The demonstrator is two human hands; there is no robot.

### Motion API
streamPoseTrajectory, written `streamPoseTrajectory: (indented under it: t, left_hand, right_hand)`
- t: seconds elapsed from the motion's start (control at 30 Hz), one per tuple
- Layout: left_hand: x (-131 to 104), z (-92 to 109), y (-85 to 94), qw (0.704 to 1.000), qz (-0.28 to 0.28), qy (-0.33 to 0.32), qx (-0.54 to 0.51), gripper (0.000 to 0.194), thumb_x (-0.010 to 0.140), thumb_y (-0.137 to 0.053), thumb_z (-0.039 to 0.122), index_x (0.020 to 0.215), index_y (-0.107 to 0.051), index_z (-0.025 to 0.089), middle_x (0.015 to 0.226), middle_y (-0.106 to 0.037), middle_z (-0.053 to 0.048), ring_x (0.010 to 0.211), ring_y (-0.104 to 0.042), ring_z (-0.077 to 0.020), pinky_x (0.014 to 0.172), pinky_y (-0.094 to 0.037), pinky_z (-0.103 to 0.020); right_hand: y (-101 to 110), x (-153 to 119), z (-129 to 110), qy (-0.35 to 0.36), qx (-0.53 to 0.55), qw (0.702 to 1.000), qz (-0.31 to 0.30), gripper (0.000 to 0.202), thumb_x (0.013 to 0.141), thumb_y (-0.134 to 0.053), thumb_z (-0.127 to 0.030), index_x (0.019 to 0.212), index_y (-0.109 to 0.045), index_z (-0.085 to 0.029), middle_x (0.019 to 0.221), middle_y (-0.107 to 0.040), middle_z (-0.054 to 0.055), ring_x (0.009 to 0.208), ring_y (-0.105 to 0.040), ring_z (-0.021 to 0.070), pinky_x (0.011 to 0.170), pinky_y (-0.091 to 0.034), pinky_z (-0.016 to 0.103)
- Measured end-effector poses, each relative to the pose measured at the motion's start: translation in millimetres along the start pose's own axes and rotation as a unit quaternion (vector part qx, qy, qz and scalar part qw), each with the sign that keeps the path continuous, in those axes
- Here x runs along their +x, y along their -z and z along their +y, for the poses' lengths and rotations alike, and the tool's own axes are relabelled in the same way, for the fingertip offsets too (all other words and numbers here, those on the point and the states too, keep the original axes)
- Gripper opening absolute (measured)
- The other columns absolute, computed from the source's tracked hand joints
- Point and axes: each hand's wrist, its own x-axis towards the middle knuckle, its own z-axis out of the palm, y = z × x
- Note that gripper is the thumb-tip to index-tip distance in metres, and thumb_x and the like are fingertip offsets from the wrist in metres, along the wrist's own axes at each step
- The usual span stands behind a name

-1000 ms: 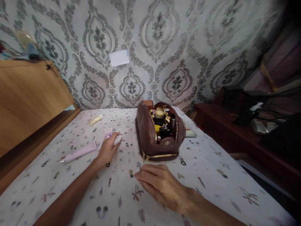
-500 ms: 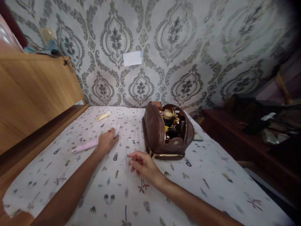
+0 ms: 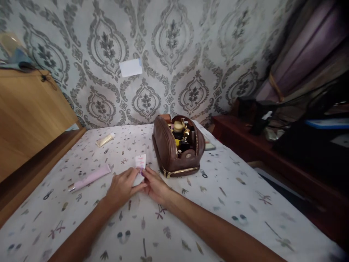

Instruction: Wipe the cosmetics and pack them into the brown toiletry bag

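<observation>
A small white tube with pink print [image 3: 140, 161] is held between both hands over the patterned sheet [image 3: 169, 233]. My left hand [image 3: 123, 184] closes on its left side, and my right hand [image 3: 154, 183] pinches it from the right; the fingers hide its lower part. To the left of my left hand lies a pink tube [image 3: 91, 178] with a shiny cap. A pale yellow tube [image 3: 105, 139] rests farther back. Just beyond my right hand, the brown bag [image 3: 167, 145] stands unzipped, with cosmetics [image 3: 178, 127] inside.
A wooden panel [image 3: 32, 112] borders the sheet on the left. Behind is a patterned wall with a white card [image 3: 131, 67]. On the right are a dark red ledge [image 3: 234, 140] with cables and a tied purple curtain [image 3: 297, 54].
My left hand has moved away from the pink tube, with the white tube in it. My right hand has closed on the white tube too. The view has turned to the right.
</observation>
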Motion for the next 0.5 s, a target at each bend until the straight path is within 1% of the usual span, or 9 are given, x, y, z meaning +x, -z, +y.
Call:
streamPoseTrajectory:
  t: [0.07, 0.13, 0.17, 0.23, 0.3, 0.33, 0.4, 0.43, 0.5]
  left_hand:
    - [3, -1, 6.0, 0.997, 0.024, 0.044, -0.064, 0.036, 0.093, -0.048, 0.048, 0.113, -0.059, 0.020, 0.093, -0.073, -0.006, 0.081, -0.069, -0.0222, 0.074, -0.051, -0.031]
    - [11, -1, 15.0, 0.985, 0.077, 0.112, -0.104, 0.039, 0.098, -0.037, 0.046, 0.117, -0.057, 0.019, 0.079, -0.069, -0.002, 0.069, -0.065, -0.0197, 0.069, -0.050, -0.031]
    - [16, -1, 18.9, 0.980, 0.106, 0.124, -0.114, 0.041, 0.099, -0.033, 0.044, 0.121, -0.056, 0.018, 0.078, -0.068, -0.002, 0.069, -0.065, -0.0195, 0.069, -0.050, -0.031]
    - [24, 1, 22.6, 0.981, 0.134, 0.081, -0.117, 0.044, 0.099, -0.032, 0.041, 0.128, -0.054, 0.016, 0.095, -0.069, -0.007, 0.089, -0.066, -0.0216, 0.082, -0.050, -0.034]
    - [29, 3, 19.4, 0.990, 0.097, 0.004, -0.098, 0.042, 0.096, -0.037, 0.040, 0.126, -0.058, 0.018, 0.115, -0.065, -0.011, 0.110, -0.061, -0.0248, 0.095, -0.046, -0.038]
    - [31, 4, 15.6, 0.994, 0.064, -0.019, -0.088, 0.040, 0.096, -0.039, 0.040, 0.120, -0.062, 0.019, 0.116, -0.065, -0.011, 0.112, -0.060, -0.0256, 0.097, -0.046, -0.040]
    - [31, 5, 6.7, 0.997, 0.015, -0.024, -0.073, 0.037, 0.095, -0.039, 0.040, 0.098, -0.069, 0.020, 0.100, -0.068, -0.010, 0.099, -0.063, -0.0255, 0.089, -0.048, -0.039]
    - [30, 4, 2.7, 0.997, 0.012, -0.014, -0.069, 0.038, 0.095, -0.038, 0.042, 0.085, -0.068, 0.021, 0.089, -0.067, -0.008, 0.089, -0.064, -0.0249, 0.083, -0.049, -0.038]
    - [27, -2, -2.5, 0.997, 0.033, 0.005, -0.069, 0.042, 0.094, -0.039, 0.045, 0.067, -0.061, 0.022, 0.072, -0.062, -0.006, 0.073, -0.061, -0.0234, 0.073, -0.048, -0.036]
  right_hand:
    - [2, -3, 3, -0.004, -0.008, 1.000, -0.008, 0.031, 0.082, -0.075, -0.038, 0.100, -0.057, -0.020, 0.076, -0.063, -0.004, 0.057, -0.060, 0.0092, 0.056, -0.051, 0.023]
    - [3, -7, 4, -0.006, -0.033, 0.999, -0.024, 0.037, 0.084, -0.072, -0.043, 0.106, -0.055, -0.020, 0.076, -0.064, -0.003, 0.057, -0.063, 0.0106, 0.053, -0.049, 0.022]
    - [4, -9, 5, -0.003, -0.050, 0.998, -0.033, 0.040, 0.083, -0.072, -0.047, 0.108, -0.054, -0.021, 0.075, -0.064, -0.003, 0.056, -0.064, 0.0109, 0.051, -0.047, 0.021]
    - [5, -11, 6, 0.012, -0.090, 0.994, -0.053, 0.048, 0.079, -0.073, -0.054, 0.107, -0.054, -0.020, 0.074, -0.063, -0.003, 0.054, -0.063, 0.0107, 0.046, -0.041, 0.019]
    - [7, -12, 8, 0.029, -0.141, 0.987, -0.072, 0.054, 0.075, -0.073, -0.062, 0.104, -0.057, -0.019, 0.072, -0.062, -0.002, 0.053, -0.062, 0.0102, 0.043, -0.034, 0.018]
    - [7, -13, 8, 0.033, -0.166, 0.982, -0.079, 0.057, 0.073, -0.072, -0.065, 0.102, -0.059, -0.018, 0.071, -0.061, -0.002, 0.052, -0.061, 0.0101, 0.041, -0.032, 0.018]
    - [9, -14, 10, 0.029, -0.200, 0.976, -0.084, 0.062, 0.071, -0.069, -0.071, 0.099, -0.062, -0.016, 0.066, -0.059, -0.003, 0.050, -0.058, 0.0100, 0.040, -0.028, 0.019]
    - [9, -14, 11, 0.023, -0.206, 0.975, -0.084, 0.064, 0.071, -0.068, -0.073, 0.098, -0.063, -0.016, 0.064, -0.057, -0.003, 0.049, -0.057, 0.0100, 0.040, -0.028, 0.019]
    - [10, -16, 11, 0.014, -0.206, 0.975, -0.083, 0.066, 0.068, -0.068, -0.075, 0.096, -0.064, -0.016, 0.064, -0.057, -0.004, 0.048, -0.056, 0.0096, 0.040, -0.028, 0.020]
